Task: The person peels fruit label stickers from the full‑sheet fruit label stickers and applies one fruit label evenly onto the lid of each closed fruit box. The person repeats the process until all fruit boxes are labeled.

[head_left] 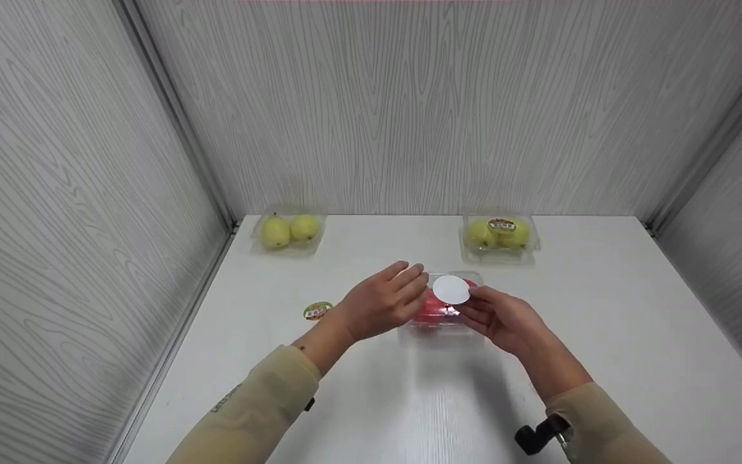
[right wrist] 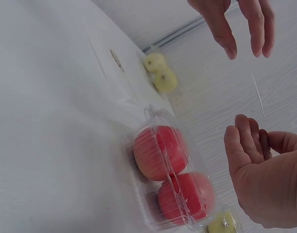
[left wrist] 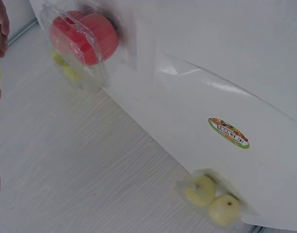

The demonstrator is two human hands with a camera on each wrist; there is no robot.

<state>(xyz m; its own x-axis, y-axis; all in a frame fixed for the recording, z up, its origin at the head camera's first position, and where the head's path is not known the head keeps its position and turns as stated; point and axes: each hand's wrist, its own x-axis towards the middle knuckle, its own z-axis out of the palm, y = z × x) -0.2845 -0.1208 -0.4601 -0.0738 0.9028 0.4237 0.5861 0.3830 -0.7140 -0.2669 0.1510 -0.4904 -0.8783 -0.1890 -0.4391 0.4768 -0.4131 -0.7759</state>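
Observation:
My right hand (head_left: pixel 503 319) pinches an oval sticker (head_left: pixel 451 290) by its edge, its blank white side towards the head camera. In the right wrist view that sticker (right wrist: pixel 258 97) appears almost edge-on as a thin line. My left hand (head_left: pixel 384 299) is raised to the left of it, fingers loosely bent and apart from the sticker, holding nothing. Below both hands sits a closed clear plastic box (head_left: pixel 445 328) with two red apples (right wrist: pixel 160 153) inside; the hands partly cover it in the head view.
Another oval fruit label (head_left: pixel 317 310) lies on the white table (head_left: pixel 229 386), left of my left hand. At the back left stands a clear box with two yellow-green pears (head_left: pixel 290 231). A similar box (head_left: pixel 500 238) at the back right bears a label. Grey wood-grain panels (head_left: pixel 397 109) enclose the table.

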